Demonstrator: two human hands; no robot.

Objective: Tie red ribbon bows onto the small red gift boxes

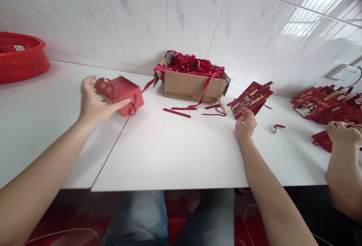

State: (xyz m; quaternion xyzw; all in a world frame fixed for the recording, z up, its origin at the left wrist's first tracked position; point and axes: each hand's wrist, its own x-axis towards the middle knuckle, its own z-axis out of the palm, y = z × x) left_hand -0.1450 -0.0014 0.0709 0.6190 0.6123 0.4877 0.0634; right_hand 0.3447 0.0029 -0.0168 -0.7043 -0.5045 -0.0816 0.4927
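Note:
My left hand [93, 104] is closed around a small red gift box [126, 89], slightly blurred, at the left of the white table. A ribbon loop shows on the box's near side, and its rounded flap is beside my fingers. At the right, my right hand [246, 125] pinches the lower edge of a red gift box with a printed picture [249, 100], which stands tilted among other red pieces. Between the hands, dark red flat strips [177, 113] lie on the table near a cord and a small beige piece [222, 107].
A cardboard box [188, 87] full of red ribbons stands against the tiled wall, ribbons hanging over its sides. A red basin [25, 65] is at the far left. At the right edge, another person's hand [343, 134] works beside several red printed boxes [319, 104].

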